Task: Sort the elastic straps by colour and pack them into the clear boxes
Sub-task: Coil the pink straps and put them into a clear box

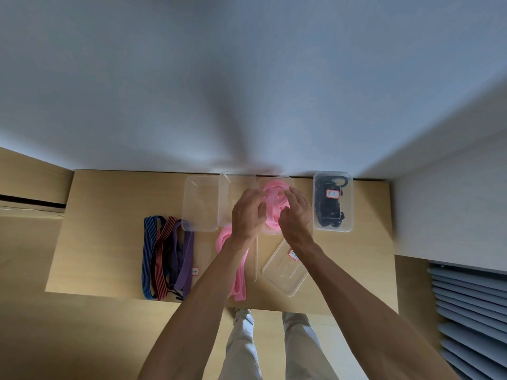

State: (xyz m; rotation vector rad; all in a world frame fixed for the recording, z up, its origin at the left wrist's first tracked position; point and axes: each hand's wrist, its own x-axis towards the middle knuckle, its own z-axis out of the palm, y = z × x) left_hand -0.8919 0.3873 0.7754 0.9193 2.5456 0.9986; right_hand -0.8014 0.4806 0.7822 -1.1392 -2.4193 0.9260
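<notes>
Currently packed: black straps, boxed at the worktop's far edge. Pink strap being coiled into its box, gripped by left hand and right hand. Unsorted: striped and purple straps.

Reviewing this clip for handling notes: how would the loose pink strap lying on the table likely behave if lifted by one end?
The loose pink strap lies flat in soft folds, so it would probably hang limp, not stay stiff. It looks thin, so likely light. Its long trailing loop might drag or snag on the clear lid lying beside it.
</notes>
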